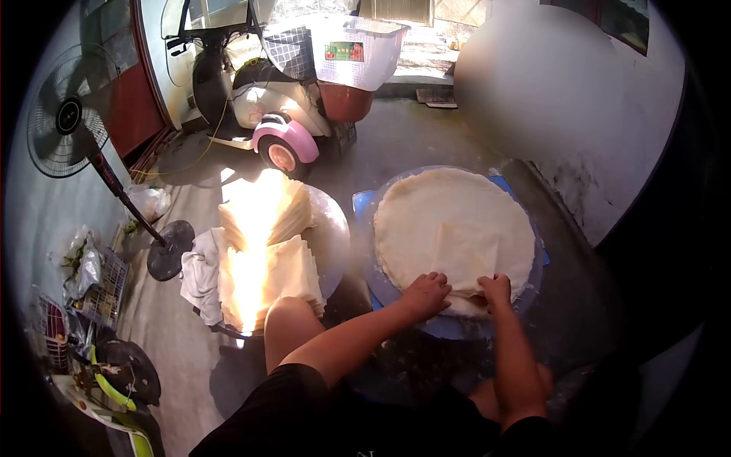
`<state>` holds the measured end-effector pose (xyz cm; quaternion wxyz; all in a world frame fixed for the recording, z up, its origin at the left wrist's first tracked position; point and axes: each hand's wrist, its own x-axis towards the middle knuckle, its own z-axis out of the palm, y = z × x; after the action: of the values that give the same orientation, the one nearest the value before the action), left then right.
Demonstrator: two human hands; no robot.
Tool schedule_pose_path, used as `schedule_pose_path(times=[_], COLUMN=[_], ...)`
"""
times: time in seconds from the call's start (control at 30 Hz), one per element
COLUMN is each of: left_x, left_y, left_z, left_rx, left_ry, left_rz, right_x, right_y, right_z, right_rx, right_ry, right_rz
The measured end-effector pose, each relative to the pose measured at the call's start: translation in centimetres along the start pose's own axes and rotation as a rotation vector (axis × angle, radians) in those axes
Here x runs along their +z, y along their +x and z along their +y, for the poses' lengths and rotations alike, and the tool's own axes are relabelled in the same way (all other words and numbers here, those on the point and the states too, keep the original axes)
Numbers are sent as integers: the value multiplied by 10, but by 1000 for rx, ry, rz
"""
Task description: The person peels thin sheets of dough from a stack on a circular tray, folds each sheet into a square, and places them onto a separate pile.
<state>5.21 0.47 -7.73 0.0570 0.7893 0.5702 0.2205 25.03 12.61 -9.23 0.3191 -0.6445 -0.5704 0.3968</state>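
Two hands work side by side at the near edge of the round stack. The left hand (426, 295) and the right hand (496, 291) each have a grip closed, fingers curled down, on the near rim of the top sheet (466, 255). They lie close together, though whether they touch cannot be told. That sheet is already partly folded: a squarish flap lies doubled over on the pile, its far edge reaching toward the middle.

Under it sits the round stack (449, 206) of thin pale sheets, on a blue tray (364, 207) straight in front of the person. The stack looks thick, so by my reading much of the work remains.

To the left, beside the person's bare knee (285, 327), are the folded piles (266, 251), two heaps of squared-off sheets on a round tray (333, 232). Strong sunlight washes them out, so no count is possible. A white cloth (199, 274) hangs at that tray's left edge. These heaps suggest a good share is done, perhaps about as much as is left, with one sheet midway through its folding.

Farther off stand a scooter (266, 99) with a basket (358, 49), and a fan (65, 114) by the left wall.
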Motion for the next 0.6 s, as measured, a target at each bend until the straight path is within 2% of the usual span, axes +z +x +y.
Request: schedule_pose_path(times=[0.07, 0.1, 0.13, 0.2, 0.23, 0.27, 0.33, 0.37, 0.4, 0.43, 0.47, 0.5, 0.53, 0.57, 0.6], left_x=[1, -1, -1, -2, 2, -2, -19, -29, -40, -52, -63, -73, -84, -97, -112], left_y=[1, 2, -3, -6, -4, -3, -5, -11, -18, -26, -32, -38, -45, -56, -68], left_z=[-2, -4, -2, 0, -4, -2, 6, 8, 10, 12, 16, 20, 23, 22, 19], left_rx=[-22, -16, -44, -213, -346, -362, -911, -913, -869, -783, -775, -718, -661, -659, -608], left_ry=[7, -47, -64, -331, -429, -435, -1564, -1567, -1985, -2404, -2409, -2444, -2469, -2472, -2439], left_rz=[-36, -28, -12, 222, 189, 205, 246, 258, 225, 183, 202, 358, 514, 534, 715], right_x=[5, 8, 7, -6, -9, -11, -6, -1, 5, 14, 25, 36, 46, 56, 69], right_y=[1, 3, 3, -34, -42, -50, -58, -60, -63, -67, -73, -80, -88, -99, -108], right_z=[-1, -7, -13, -90, -116, -139, -178, -197, -215, -232, -249, -265, -283, -300, -315], right_rx=[133, 35, 33, -113, -123, -166, -208, -215, -224, -231, -228, -222, -225, -280, -331], right_ry=[511, 541, 511, 433, 411, 446, 481, 441, 399, 390, 379, 367, 359, 333, 305], right_rz=[-116, -134, -155, -184, -206, -295, -391, -488, -585, -597, -736, -875, -887, -972, -1060])
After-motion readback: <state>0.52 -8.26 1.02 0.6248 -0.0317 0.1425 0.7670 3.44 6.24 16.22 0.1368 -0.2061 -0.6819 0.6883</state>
